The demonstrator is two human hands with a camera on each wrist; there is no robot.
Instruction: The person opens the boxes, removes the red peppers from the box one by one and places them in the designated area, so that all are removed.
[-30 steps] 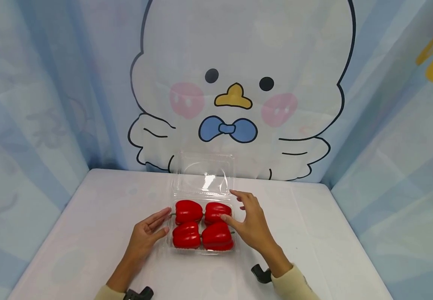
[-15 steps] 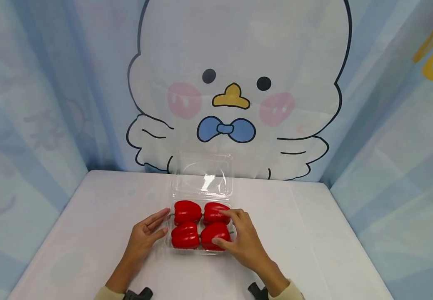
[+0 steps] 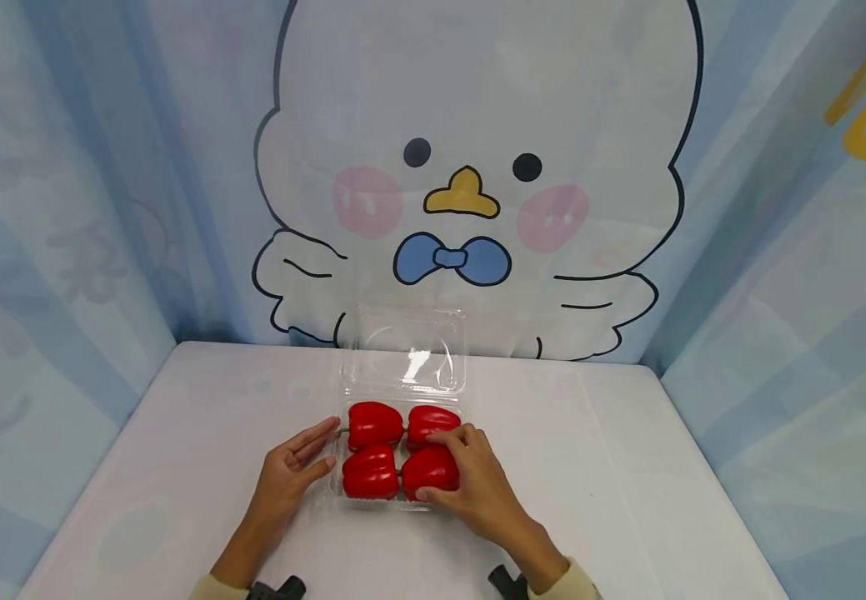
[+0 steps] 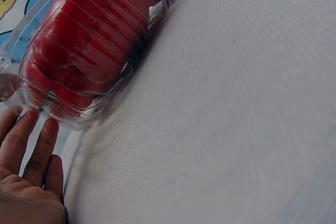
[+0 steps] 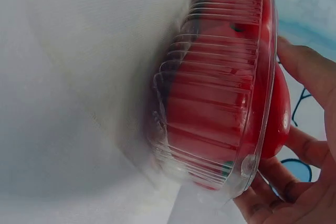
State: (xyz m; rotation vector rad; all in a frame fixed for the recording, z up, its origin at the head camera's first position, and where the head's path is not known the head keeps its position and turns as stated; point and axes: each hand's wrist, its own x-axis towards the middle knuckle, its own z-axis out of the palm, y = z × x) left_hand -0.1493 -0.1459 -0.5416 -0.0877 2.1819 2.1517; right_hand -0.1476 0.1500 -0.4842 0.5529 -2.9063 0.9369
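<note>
A clear plastic clamshell box (image 3: 402, 394) stands on the table with its lid (image 3: 372, 367) raised behind it. Several red bell peppers fill it in two rows. My right hand (image 3: 479, 483) grips the near right bell pepper (image 3: 431, 469), thumb at its front and fingers over its back. The right wrist view shows that bell pepper (image 5: 278, 119) bulging above the box's rim, thumb and fingers on opposite sides. My left hand (image 3: 293, 462) has its fingers extended along the box's left side; in the left wrist view the fingertips (image 4: 50, 127) are right at the ribbed plastic wall.
A white cloth covers the table (image 3: 590, 475). Behind it hangs a curtain (image 3: 470, 108) printed with a cartoon bird, and more blue-white curtain closes in both sides. Dark wrist-worn devices show below the left cuff (image 3: 275, 588) and the right cuff (image 3: 508, 582).
My right hand has come down from beside the lid, moved toward the box's near right corner, and closed round the near right bell pepper. The left hand keeps its place.
</note>
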